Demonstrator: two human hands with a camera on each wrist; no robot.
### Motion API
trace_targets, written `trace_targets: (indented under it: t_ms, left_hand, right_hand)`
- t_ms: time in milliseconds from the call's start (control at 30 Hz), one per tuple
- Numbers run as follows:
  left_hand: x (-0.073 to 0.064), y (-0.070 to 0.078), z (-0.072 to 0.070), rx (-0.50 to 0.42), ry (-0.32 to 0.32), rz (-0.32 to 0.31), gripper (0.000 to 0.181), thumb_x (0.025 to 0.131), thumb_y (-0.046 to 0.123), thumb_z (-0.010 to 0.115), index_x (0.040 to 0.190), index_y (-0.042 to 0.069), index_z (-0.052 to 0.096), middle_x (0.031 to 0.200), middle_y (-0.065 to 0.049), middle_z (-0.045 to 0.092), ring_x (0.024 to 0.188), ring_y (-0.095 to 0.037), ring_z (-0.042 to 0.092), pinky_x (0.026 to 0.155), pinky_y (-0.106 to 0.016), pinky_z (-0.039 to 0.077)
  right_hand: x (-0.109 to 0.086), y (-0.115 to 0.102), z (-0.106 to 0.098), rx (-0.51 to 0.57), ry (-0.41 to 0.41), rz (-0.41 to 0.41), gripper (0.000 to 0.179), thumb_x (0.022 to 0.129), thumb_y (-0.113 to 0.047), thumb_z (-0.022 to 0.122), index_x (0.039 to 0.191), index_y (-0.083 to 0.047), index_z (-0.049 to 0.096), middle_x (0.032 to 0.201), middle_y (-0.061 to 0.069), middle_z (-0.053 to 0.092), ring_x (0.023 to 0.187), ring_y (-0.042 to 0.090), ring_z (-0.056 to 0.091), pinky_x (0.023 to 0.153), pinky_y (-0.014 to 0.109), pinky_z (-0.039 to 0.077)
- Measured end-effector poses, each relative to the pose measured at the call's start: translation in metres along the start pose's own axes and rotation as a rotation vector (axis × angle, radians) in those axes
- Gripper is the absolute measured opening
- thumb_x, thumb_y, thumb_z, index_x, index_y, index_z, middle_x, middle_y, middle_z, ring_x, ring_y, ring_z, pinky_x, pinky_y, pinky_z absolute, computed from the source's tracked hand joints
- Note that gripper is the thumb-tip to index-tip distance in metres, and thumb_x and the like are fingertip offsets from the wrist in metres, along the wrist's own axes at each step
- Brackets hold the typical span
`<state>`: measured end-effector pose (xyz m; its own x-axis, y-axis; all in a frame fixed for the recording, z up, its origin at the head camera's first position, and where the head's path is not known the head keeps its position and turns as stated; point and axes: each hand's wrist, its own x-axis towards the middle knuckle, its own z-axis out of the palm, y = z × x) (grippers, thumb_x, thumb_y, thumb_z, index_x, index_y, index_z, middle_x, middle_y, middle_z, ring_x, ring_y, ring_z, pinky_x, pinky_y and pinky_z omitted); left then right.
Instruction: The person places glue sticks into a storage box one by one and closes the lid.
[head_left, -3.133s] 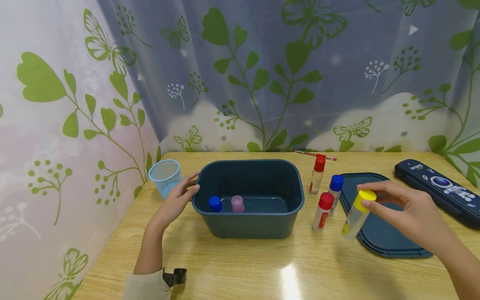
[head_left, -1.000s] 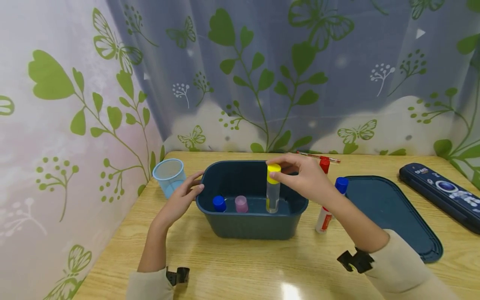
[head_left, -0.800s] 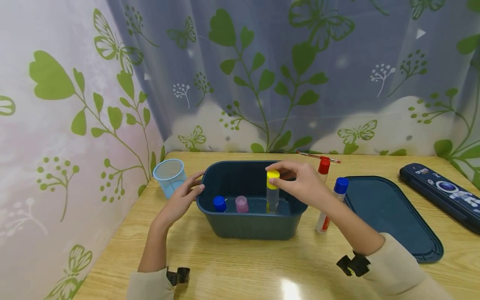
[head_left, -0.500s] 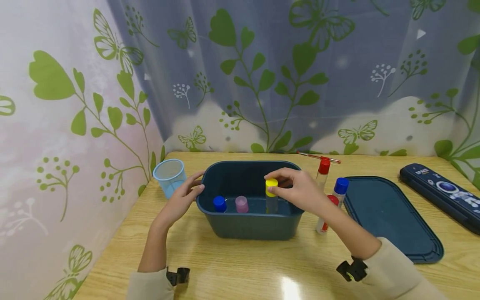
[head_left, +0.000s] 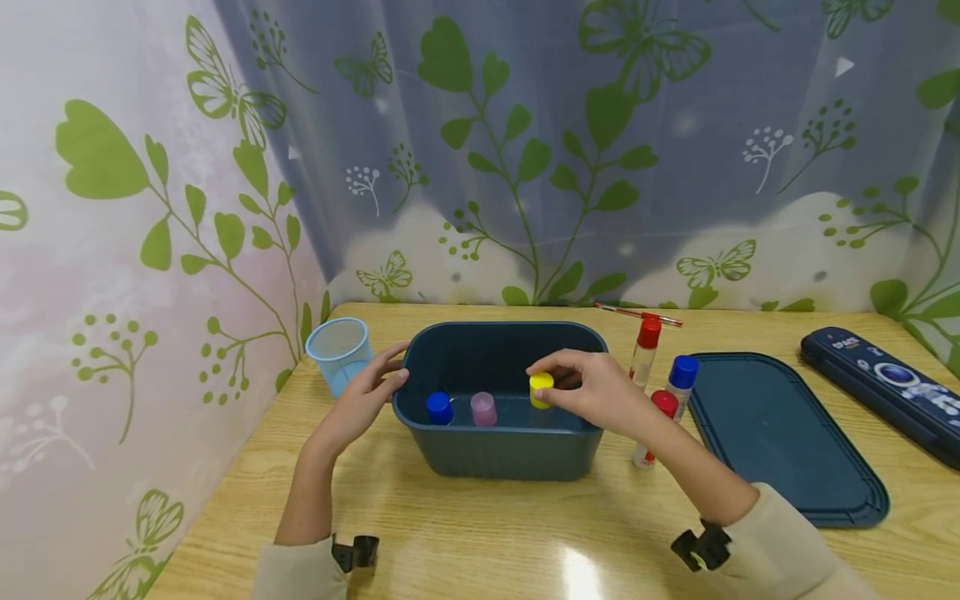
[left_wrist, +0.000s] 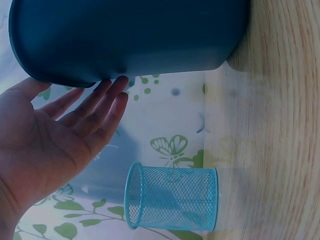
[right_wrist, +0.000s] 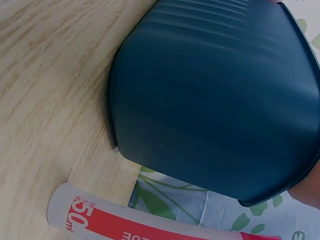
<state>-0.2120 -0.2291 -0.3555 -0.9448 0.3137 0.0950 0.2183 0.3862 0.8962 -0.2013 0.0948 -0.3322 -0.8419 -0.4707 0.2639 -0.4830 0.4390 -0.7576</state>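
Observation:
A dark teal bin [head_left: 495,454] stands on the table. Inside it, my right hand [head_left: 592,387] pinches the yellow cap of an upright glue bottle [head_left: 541,390]; the bin's front wall hides its lower part. A blue-capped bottle [head_left: 439,408] and a pink-capped one [head_left: 483,409] stand further left in the bin. With fingers fairly straight, my left hand [head_left: 366,398] touches the bin's left rim and outer side, as the left wrist view also shows. Right of the bin stand a red-capped glue bottle [head_left: 663,403], another red-capped bottle [head_left: 648,335] and a blue-capped bottle [head_left: 683,372].
A light blue mesh cup [head_left: 339,354] stands left of the bin. To the right lie a dark teal lid [head_left: 780,437] and a space-print pencil case [head_left: 885,383]. A red pen [head_left: 637,314] lies at the back, near the patterned curtain [head_left: 525,167].
My right hand has brought the yellow-capped glue bottle leftward from above the lid, then lowered it into the bin until mainly its cap shows. The left hand has stayed at the rim.

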Motion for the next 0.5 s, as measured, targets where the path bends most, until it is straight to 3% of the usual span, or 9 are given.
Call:
trace_targets:
  t_ms: [500]
  left_hand:
    - [-0.0006, 0.0015, -0.0002, 0.017, 0.009, -0.002, 0.053, 0.098, 0.037, 0.044, 0.144, 0.016, 0.030, 0.136, -0.019, 0.039, 0.118, -0.032, 0.044, 0.092, -0.048, 0.039]
  right_hand:
    - [-0.0017, 0.0005, -0.0007, -0.115, -0.117, -0.025, 0.024, 0.083, -0.020, 0.070, 0.105, -0.010, 0.067, 0.091, -0.005, 0.064, 0.079, 0.008, 0.061, 0.069, 0.026, 0.050]
